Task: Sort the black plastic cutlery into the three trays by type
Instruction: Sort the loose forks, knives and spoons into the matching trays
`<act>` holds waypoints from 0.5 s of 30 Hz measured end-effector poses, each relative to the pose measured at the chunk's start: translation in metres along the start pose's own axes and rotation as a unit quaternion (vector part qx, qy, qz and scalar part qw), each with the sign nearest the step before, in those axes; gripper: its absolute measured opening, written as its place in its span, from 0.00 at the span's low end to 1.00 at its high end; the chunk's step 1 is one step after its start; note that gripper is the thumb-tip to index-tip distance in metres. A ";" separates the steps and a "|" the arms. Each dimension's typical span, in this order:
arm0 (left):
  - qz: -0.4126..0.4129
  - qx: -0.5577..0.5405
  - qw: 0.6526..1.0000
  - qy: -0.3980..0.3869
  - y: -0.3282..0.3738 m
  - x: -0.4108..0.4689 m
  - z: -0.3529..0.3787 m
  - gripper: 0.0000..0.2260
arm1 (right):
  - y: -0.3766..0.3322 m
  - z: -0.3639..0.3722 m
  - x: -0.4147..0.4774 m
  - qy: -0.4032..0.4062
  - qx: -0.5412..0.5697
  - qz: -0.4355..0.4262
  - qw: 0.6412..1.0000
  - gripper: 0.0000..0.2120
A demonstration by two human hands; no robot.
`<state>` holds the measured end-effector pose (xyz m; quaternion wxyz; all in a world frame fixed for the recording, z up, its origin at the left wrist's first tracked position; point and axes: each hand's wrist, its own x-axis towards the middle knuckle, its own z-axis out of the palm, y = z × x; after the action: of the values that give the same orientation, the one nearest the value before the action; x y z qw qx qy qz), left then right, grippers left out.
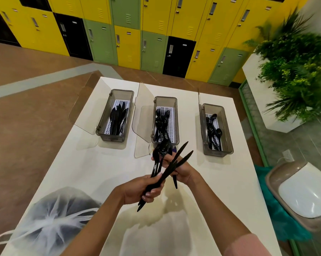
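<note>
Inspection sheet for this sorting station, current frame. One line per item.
Surface: white table.
Job's things: three trays, lids open. The left tray holds knives, the middle tray forks, the right tray spoons.
Clutter: tied white plastic bag on the table's near left corner.
Grippers: left hand and right hand both grip a cutlery bundle above the table.
Cables: what looks like a white cord at a wall socket, to the right.
Surroundings: coloured lockers, plants, lidded bin.
</note>
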<state>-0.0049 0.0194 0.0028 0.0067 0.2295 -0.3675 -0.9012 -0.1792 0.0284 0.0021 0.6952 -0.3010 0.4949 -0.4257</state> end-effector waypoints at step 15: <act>-0.003 0.024 0.998 0.050 0.008 0.012 -0.026 0.14 | -0.059 -0.033 0.066 0.223 -0.036 -0.076 0.971 0.12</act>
<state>-0.0057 -0.0057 -0.0124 0.0169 0.2756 -0.3877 -0.8794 -0.2175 -0.0570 0.0122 0.5218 -0.2599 0.6277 -0.5159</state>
